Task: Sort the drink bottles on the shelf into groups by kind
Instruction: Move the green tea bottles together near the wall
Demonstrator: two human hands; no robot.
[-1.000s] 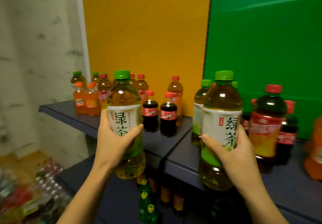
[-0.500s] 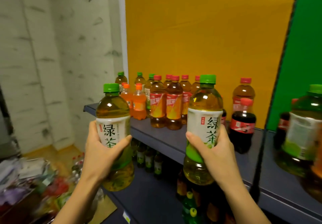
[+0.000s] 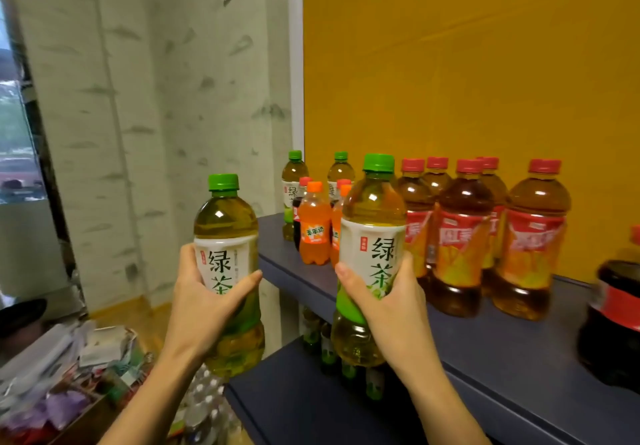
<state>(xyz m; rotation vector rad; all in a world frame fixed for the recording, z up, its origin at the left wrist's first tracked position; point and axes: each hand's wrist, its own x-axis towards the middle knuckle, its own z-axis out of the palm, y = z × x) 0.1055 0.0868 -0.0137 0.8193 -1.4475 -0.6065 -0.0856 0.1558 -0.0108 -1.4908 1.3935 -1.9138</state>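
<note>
My left hand (image 3: 202,302) grips a green-capped green tea bottle (image 3: 225,230) upright in the air, left of the shelf's end. My right hand (image 3: 388,301) grips a second green tea bottle (image 3: 372,233) over the front edge of the dark blue shelf (image 3: 485,337). Two more green tea bottles (image 3: 294,178) stand at the shelf's far left corner. In front of them are small orange soda bottles (image 3: 314,230). Several red-capped, red-labelled tea bottles (image 3: 462,237) stand in a group to the right. A dark cola bottle (image 3: 613,313) is at the right edge, blurred.
A lower shelf (image 3: 294,399) holds several green-labelled bottles (image 3: 329,351), half hidden. A yellow panel (image 3: 467,64) backs the shelf; a pale patterned wall (image 3: 138,115) is on the left. A cluttered box of papers (image 3: 69,375) and packed water bottles (image 3: 207,406) lie on the floor.
The view has swung further left and closer to the shelf's left end. Both hands carried their green tea bottles leftward; the green panel and its bottles have left the view.
</note>
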